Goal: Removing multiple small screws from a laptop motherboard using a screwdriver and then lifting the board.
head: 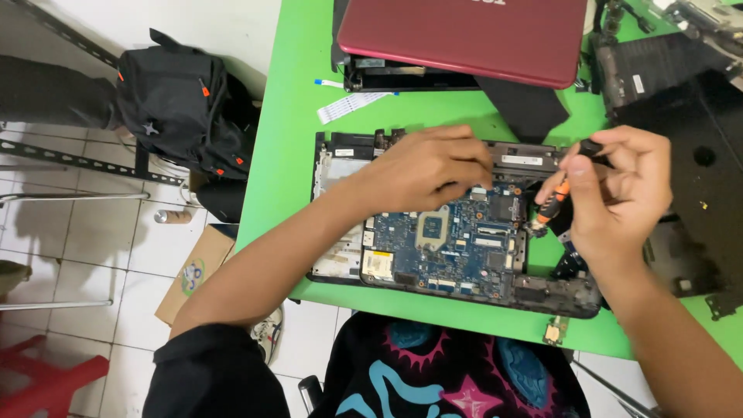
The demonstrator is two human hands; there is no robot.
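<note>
Right hand (619, 193): fingers (576, 166) pinched together around a small screwdriver (551, 205) with an orange and black handle, black cap held at the fingertips, tip pointing down at the right edge of the blue motherboard (453, 248). Tip itself too small to make out against the parts there.

Left hand (422, 166): fingers curled loosely and resting on the upper edge of the open laptop base (333, 217), clamped on nothing visible; what lies beneath the palm is hidden.

Laptop base: a shallow black shell lying flat on the green counter (286, 155), holding the blue motherboard, which fills its middle and right part. On the board, a square metal-framed socket (433, 226) near the centre and a silver chip cover at the lower left. Left part of the shell bare, pale inside.

Further out on the counter: a red laptop lid (464, 35) above the base, cut off by the top edge; a white flat ribbon cable (352, 107) just left of it; a black triangular piece (526, 104) below the lid; a black cover panel (689, 139) to the right, partly behind the right hand and running out of view. A small separate circuit board (555, 331) near the counter's front edge.

On the tiled floor to the left: a black backpack (182, 104), a cardboard box (193, 271) partly hidden by the left forearm, a red stool (46, 379) cut off at the corner
</note>
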